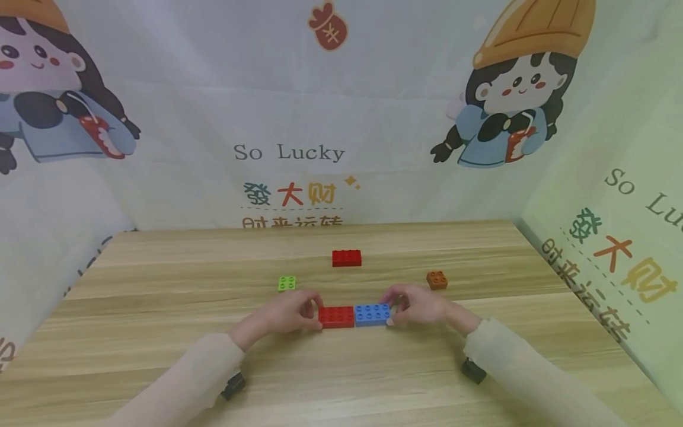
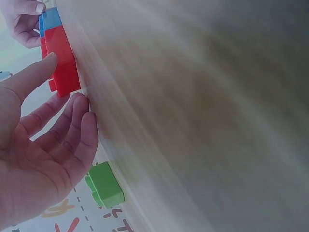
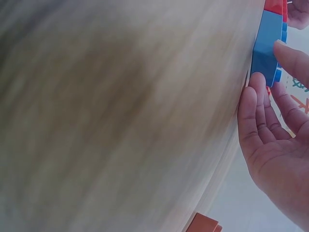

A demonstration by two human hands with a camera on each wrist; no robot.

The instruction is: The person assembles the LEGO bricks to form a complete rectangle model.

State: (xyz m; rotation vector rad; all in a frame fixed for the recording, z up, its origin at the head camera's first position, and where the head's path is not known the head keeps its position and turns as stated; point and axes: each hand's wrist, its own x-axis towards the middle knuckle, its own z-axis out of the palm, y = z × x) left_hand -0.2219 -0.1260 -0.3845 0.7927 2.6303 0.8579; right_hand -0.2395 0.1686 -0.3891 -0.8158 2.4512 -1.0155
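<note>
A red eight-stud toy brick (image 1: 336, 317) and a blue eight-stud toy brick (image 1: 372, 315) lie end to end on the wooden table, studs up, their short ends meeting. At the red one's left end, my left hand (image 1: 293, 309) pinches it between thumb and forefinger. My right hand (image 1: 418, 305) pinches the blue brick's right end likewise. In the left wrist view the thumb presses the red brick's (image 2: 63, 63) side, other fingers loosely bent beside it. The right wrist view has the thumb against the blue brick (image 3: 267, 43), with the forefinger partly hidden behind its end.
Beyond the hands, a second red brick (image 1: 347, 258) lies at the back. A small lime green brick (image 1: 287, 283) sits past my left hand, a small orange-brown brick (image 1: 437, 280) past my right. A printed cloth (image 1: 395, 196) hangs behind the table (image 1: 341, 379) and along its sides.
</note>
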